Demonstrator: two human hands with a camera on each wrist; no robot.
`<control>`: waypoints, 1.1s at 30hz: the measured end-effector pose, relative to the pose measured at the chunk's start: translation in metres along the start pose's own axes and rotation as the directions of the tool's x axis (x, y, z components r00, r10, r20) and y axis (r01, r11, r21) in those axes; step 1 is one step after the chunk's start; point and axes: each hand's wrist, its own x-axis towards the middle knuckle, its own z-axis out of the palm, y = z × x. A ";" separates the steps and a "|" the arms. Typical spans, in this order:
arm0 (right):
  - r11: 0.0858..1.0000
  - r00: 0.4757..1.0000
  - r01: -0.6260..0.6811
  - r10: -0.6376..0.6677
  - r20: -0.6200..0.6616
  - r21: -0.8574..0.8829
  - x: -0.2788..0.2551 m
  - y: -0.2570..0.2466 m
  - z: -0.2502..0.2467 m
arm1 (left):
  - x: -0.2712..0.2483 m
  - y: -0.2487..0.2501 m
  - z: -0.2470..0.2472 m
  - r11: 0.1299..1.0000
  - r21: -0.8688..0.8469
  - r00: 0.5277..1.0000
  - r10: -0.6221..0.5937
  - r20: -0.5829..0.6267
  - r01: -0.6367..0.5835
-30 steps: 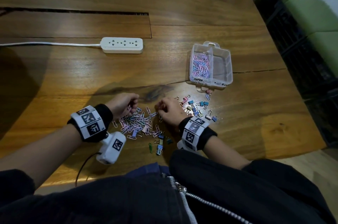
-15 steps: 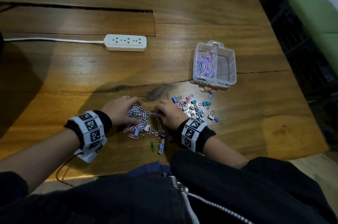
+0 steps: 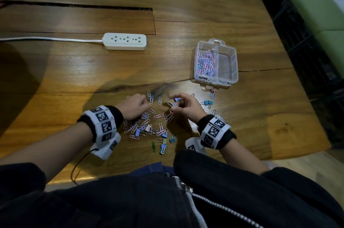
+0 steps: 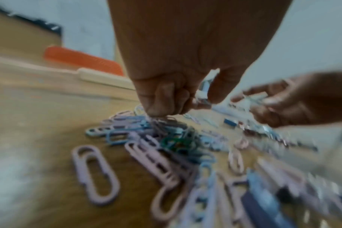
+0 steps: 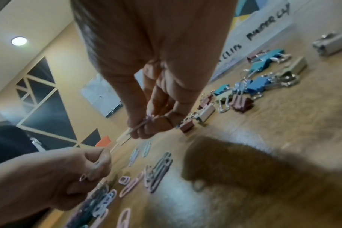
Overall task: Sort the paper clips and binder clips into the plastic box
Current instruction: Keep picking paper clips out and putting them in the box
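Note:
Pastel paper clips [image 3: 149, 125] lie scattered on the wooden table between my hands. My left hand [image 3: 145, 104] hovers over the pile [image 4: 166, 138], its curled fingers [image 4: 162, 100] pinching a few paper clips [image 5: 96, 166]. My right hand [image 3: 174, 106] pinches a pink paper clip [image 5: 140, 125] at its fingertips. Small binder clips [image 3: 207, 102] lie to its right [image 5: 260, 83], with more near the table's front [image 3: 163, 146]. The clear plastic box [image 3: 226, 66] stands beyond, paper clips [image 3: 205, 64] filling its left compartment. Its labelled wall [image 5: 263, 27] faces me.
A white power strip [image 3: 125, 41] with its cable lies at the back left. One green paper clip [image 3: 153, 147] sits apart near the front edge. The table's right edge [image 3: 297, 71] runs close behind the box; dark crates and green cushions lie past it.
Both hands have lifted off the pile and moved away from my body, each holding clips. The paper clips now lie more spread out.

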 end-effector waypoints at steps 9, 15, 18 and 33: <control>0.876 0.973 -0.233 0.208 0.105 0.422 0.003 -0.019 0.017 | -0.002 -0.002 -0.025 0.291 -0.936 0.974 0.043 0.220 0.199; 0.871 0.996 0.043 -0.001 0.086 -0.490 0.018 -0.014 0.048 | -0.002 -0.005 -0.037 0.683 -0.689 0.970 -0.172 0.169 0.241; 0.602 0.980 0.185 -0.057 0.189 -0.777 0.021 -0.013 0.061 | -0.009 -0.012 -0.039 0.950 -0.268 0.984 -0.176 -0.035 0.161; 0.838 0.995 0.095 -0.075 0.060 -0.537 0.016 -0.004 0.034 | -0.018 -0.018 -0.001 0.949 0.293 0.985 -0.151 0.086 0.120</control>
